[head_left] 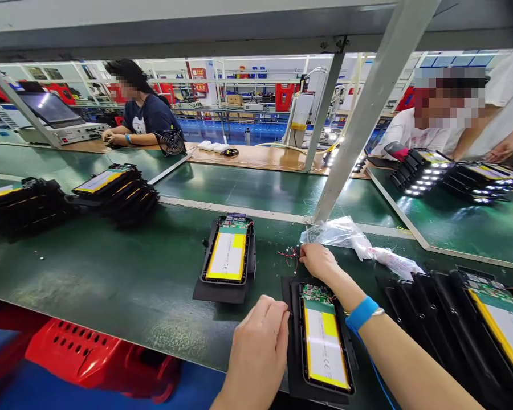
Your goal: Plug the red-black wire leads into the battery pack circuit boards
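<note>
In front of me lies an open black case (pixel 327 341) with a white-and-yellow battery pack and a green circuit board at its top end. My left hand (pixel 260 341) is at its left edge, fingers curled and pressed together; what they hold, if anything, is hidden. Beyond the case, my right hand (pixel 318 262) has its fingertips pinched at a small bunch of thin red and black wires (pixel 289 257). Whether a wire is between those fingers is too small to tell. A second open case (pixel 227 250) with the same battery and board rests further left on a black flap.
Stacked cases stand at right (pixel 444 324) and at far left (pixel 115 193). A clear plastic bag (pixel 342 236) lies behind my right hand. A slanted metal post (pixel 359 125) rises from the green bench (pixel 111 279). Two people sit across; another person's arms show at far right.
</note>
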### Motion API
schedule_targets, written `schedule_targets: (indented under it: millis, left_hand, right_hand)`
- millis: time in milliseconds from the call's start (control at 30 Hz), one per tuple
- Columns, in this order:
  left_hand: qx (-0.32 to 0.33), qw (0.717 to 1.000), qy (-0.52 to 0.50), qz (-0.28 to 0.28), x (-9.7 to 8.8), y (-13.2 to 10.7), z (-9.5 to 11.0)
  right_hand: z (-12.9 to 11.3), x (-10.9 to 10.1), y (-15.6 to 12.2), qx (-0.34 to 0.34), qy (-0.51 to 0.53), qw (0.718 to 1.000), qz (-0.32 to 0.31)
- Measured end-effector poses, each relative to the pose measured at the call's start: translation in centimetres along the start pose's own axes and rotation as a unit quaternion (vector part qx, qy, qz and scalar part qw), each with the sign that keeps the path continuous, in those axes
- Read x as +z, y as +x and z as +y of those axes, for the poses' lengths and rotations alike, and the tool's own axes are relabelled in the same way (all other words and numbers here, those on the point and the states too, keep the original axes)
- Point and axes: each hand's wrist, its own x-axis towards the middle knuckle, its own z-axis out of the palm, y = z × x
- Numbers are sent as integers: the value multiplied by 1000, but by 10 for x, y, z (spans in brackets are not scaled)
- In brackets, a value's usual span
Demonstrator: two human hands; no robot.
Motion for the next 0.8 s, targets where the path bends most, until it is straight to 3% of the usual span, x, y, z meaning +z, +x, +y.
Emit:
schedule_targets:
  millis: [67,133,167,233,367,567,800]
  left_hand:
    - [-14,991,90,99,-25,7,2]
    - [-79,968,169,166,-45,24,-1]
    - [-116,962,186,161,-52,35,-4]
    - [-172,963,180,100,-61,55,-11]
    - [-210,966,150,7,-63,73,-18]
    - [-219,960,177,6,-66,74,-18]
    - [-207,958,197,-12,-63,75,-17]
  right_hand:
    - [-1,0,-1,-17,-9,1000,-7]
    - [-1,-2,-4,-27,-10,1000,-9]
    - [-1,-4,-5,-30,-9,999,-8]
    - [-1,-7,-8,-36,-5,999,-2]
    - [3,-10,-14,-43,5,999,13]
    - [13,-19,-32,-64,35,996,55]
    - [7,-37,-56,-69,216,971,71]
